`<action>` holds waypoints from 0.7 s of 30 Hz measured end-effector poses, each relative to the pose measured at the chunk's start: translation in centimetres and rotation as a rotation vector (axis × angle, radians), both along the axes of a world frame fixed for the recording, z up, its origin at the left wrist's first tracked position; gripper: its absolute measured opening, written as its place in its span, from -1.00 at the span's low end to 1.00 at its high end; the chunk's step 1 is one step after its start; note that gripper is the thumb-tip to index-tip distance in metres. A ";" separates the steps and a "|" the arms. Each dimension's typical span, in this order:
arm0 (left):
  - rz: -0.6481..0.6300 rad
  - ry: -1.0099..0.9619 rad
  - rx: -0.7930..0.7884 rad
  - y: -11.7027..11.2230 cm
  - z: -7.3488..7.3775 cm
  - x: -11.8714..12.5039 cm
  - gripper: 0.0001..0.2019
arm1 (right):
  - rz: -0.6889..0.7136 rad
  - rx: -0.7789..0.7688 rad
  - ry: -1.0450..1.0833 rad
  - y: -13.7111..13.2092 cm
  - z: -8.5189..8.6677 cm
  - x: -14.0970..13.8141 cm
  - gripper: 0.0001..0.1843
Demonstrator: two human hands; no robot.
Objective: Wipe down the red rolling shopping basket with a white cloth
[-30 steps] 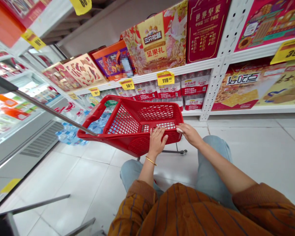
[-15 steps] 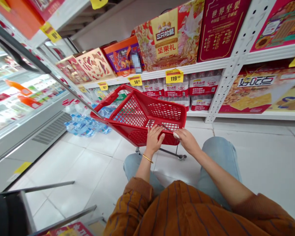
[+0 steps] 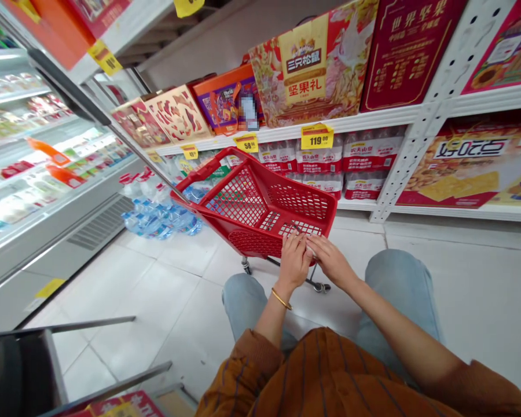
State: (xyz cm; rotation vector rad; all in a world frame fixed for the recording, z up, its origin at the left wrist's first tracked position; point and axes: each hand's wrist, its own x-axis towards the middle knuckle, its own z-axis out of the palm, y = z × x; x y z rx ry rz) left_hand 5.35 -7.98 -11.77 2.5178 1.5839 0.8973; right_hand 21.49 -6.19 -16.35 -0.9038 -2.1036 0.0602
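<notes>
A red plastic shopping cart [image 3: 301, 200] stands before my knees, its basket side perforated. At its near rim, my right hand [image 3: 332, 260] pinches a small white crumpled wipe [image 3: 311, 250], mostly hidden by the fingers. My left hand [image 3: 293, 260], with a gold bangle on the wrist, meets the right one there. Its fingers are bent and its thumb lies against the white wipe. A thin dark piece shows inside the basket just beyond the left fingertips; its kind cannot be made out.
Shelves ahead hold gift boxes [image 3: 310, 69] above shrink-wrapped bottle packs [image 3: 321, 159]. Blue-wrapped water bottles [image 3: 160, 217] lie on the floor behind the cart. A refrigerated display case [image 3: 91, 214] runs along the left. Metal bars [image 3: 113, 382] of another cart-like frame stick out at lower left.
My left hand has moved right along the cart's rim, from apart to touching my right hand, and its fingers have closed in. The view has shifted slightly.
</notes>
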 end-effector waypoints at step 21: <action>-0.076 -0.053 -0.045 1.4 -0.3 -1.3 -0.58 | 0.089 0.008 0.017 3.8 -1.1 2.9 -0.52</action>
